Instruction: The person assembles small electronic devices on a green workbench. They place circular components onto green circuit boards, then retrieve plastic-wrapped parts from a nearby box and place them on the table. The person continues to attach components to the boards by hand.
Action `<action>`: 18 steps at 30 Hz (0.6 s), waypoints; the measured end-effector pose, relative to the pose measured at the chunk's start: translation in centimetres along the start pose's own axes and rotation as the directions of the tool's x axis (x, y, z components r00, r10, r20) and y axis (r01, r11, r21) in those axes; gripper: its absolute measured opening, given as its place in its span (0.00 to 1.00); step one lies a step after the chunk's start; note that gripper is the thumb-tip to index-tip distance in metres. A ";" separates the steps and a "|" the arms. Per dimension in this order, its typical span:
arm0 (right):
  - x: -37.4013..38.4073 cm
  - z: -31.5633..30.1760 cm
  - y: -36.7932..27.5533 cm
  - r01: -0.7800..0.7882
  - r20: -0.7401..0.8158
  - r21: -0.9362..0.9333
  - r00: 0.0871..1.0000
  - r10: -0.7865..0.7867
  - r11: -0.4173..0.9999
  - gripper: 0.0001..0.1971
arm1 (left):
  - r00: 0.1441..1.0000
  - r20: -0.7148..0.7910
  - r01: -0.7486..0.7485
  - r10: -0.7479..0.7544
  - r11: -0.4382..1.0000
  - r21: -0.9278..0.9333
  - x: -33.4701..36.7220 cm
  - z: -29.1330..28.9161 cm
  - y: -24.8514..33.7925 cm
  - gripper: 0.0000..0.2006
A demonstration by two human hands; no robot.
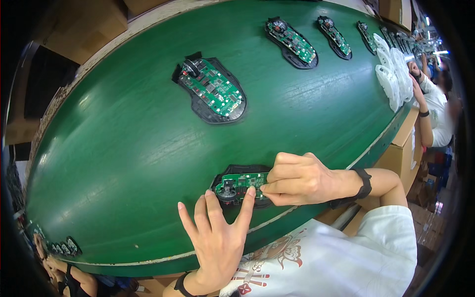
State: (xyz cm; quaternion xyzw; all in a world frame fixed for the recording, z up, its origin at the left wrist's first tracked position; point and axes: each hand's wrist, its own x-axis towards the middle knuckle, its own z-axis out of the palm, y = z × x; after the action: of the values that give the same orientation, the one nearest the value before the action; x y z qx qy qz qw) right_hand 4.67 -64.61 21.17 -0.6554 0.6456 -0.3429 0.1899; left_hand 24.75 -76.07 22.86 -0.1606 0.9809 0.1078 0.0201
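In front of me, near the belt's near edge, lies a black mouse base (pixel 236 169) with a green circuit board (pixel 246 179) on it. A dark scroll wheel (pixel 227 191) sits at the board's left end. My left hand (pixel 217 237) has its fingers spread, the thumb tip on the board and the forefinger tip beside the wheel. Over the board's right end, my right hand (pixel 302 180) is closed in a pinch with its fingertips at the board. Whatever those fingers hold is hidden, as is the right end of the base.
Farther up the green belt (pixel 138 133) lies another mouse base with a board (pixel 213 91); more stand toward the upper right. White plastic shells (pixel 395 74) are heaped at the right, beside a co-worker (pixel 435 106). Another person's hands (pixel 49 262) show at lower left. Cardboard boxes (pixel 81 29) line the far side.
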 end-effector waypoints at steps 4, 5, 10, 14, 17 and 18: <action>0.0 -0.9 -0.5 -0.032 0.065 -0.014 0.997 0.033 0.999 0.08 | 1.000 0.019 -0.003 0.003 1.000 0.008 -0.1 -0.4 -0.1 0.31; -0.1 -1.1 -0.5 -0.044 0.086 -0.020 0.995 0.045 0.999 0.08 | 1.000 0.022 -0.003 0.003 1.000 0.012 -0.2 -0.4 -0.1 0.31; -1.3 -1.6 -0.4 -0.127 -0.005 0.029 0.992 0.127 0.992 0.11 | 0.999 0.036 -0.018 0.016 0.999 0.034 -0.2 -0.5 -0.2 0.30; -1.1 -1.7 -0.4 -0.136 -0.021 0.030 0.990 0.137 0.990 0.10 | 0.999 0.041 -0.023 0.021 0.999 0.036 -0.1 -0.8 -0.2 0.30; -0.9 -1.6 -0.7 -0.134 -0.008 0.022 0.991 0.134 0.991 0.10 | 0.999 0.041 -0.016 0.015 1.000 0.021 -0.2 -1.0 -0.2 0.31; -0.9 -1.6 -0.8 -0.132 -0.006 0.004 0.991 0.132 0.991 0.10 | 0.999 0.037 -0.020 0.019 1.000 0.021 -0.2 -1.0 -0.2 0.31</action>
State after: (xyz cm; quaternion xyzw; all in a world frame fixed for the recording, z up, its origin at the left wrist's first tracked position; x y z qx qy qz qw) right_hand 4.16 -63.33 22.65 -0.6098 0.6874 -0.3331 0.2113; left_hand 24.98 -76.46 23.76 -0.1489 0.9830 0.1005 0.0388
